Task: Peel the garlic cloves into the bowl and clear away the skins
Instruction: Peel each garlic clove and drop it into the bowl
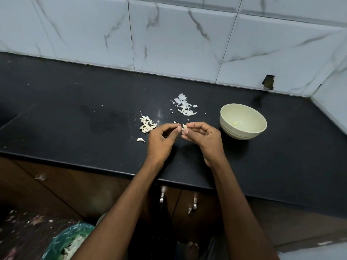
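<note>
Hands meet above the counter's (pixel 75 109) middle: right hand (pixel 203 136) pinches an upright garlic clove (pixel 184 126) at its fingertips, left hand (pixel 162 139) picking its skin with pinched fingers. Bowl (pixel 243 121) sits just right, nearer the right hand.

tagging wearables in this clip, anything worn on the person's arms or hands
Nothing worn shows. The left hand and right hand are bare, with no gloves, rings, watch or bracelet in view. Both forearms are bare up to the frame's bottom edge; no sleeve shows.
</note>
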Motion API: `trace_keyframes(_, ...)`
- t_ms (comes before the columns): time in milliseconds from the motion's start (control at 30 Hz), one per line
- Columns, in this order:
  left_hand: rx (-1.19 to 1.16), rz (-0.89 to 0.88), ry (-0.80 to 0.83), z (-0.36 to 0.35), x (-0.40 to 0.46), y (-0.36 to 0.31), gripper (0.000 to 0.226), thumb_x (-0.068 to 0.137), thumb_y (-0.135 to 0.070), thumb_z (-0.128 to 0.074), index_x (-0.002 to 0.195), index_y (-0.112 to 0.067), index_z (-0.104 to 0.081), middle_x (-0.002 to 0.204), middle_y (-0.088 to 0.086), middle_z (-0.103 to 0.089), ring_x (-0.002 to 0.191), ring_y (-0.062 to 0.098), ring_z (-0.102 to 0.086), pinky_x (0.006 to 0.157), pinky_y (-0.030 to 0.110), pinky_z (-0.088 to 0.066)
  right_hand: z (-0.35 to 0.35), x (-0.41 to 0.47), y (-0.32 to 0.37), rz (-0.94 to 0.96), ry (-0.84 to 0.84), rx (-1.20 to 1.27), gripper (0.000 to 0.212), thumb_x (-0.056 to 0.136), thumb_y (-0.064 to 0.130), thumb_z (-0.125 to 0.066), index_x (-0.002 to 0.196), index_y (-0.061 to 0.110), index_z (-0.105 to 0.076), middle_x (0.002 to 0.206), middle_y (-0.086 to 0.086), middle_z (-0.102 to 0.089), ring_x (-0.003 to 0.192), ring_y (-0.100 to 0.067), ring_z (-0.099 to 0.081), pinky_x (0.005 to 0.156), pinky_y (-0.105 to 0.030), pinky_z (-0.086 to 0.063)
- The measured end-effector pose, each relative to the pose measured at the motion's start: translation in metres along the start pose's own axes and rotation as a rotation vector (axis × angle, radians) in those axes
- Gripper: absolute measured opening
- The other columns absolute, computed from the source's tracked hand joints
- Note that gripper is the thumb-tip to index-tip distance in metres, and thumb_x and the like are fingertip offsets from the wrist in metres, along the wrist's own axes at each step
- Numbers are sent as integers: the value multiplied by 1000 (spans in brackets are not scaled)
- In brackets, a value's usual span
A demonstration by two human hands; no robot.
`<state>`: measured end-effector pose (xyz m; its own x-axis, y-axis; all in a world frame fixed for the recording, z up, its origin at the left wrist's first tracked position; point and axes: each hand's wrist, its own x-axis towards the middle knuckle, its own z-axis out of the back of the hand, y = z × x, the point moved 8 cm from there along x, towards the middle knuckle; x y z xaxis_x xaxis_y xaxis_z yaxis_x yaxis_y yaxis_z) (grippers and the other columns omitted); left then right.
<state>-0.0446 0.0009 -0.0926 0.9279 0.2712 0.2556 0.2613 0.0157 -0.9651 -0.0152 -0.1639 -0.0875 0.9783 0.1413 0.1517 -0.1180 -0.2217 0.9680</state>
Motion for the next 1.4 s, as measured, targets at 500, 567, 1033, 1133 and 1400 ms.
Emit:
trace_keyframes(500, -116, 40, 24, -1, -1, 0, 11, 92, -7, -76, 98, 1, -80, 86, 4, -74, 76, 8, -69, 68, 21, -52, -2, -3, 5, 29, -1, -61, 24, 82, -1, -83, 105, -4, -76, 97, -22, -78, 94, -32, -76, 85, -35, -63)
trace_keyframes(567, -136, 63, 21, 0, 0, 2, 11, 92, -6, -75, 99, 0, -80, 88, 4, -74, 77, 11, -68, 67, 23, -52, -1, -2, 4, 28, -3, -64, 24, 82, -2, -83, 105, -5, -76, 97, -22, -78, 93, -33, -76, 86, -36, -63)
trace_keyframes(1033, -202, 123, 38, 3, -2, 3, 8, 90, 0, -74, 93, 0, -82, 89, 7, -75, 83, 20, -64, 75, 32, -53, -4, -5, 6, 7, 12, -52, 18, 80, -11, -80, 96, -3, -79, 93, -22, -78, 86, -32, -76, 92, -53, -60)
trace_keyframes(1133, -184, 121, 20, 3, -4, -1, 10, 87, 5, -73, 87, -1, -82, 84, 6, -74, 75, 16, -63, 71, 27, -52, -4, -5, 7, 14, 22, -75, 17, 80, -12, -80, 94, -4, -79, 94, -23, -77, 85, -32, -75, 88, -48, -61)
trace_keyframes(1400, -191, 136, 15, 2, -6, -6, 12, 85, 8, -73, 85, -1, -81, 84, 11, -72, 71, 14, -62, 69, 25, -52, -5, -4, 2, -30, 65, -52, 15, 81, -9, -79, 93, -1, -80, 94, -27, -75, 83, -36, -73, 86, -48, -61)
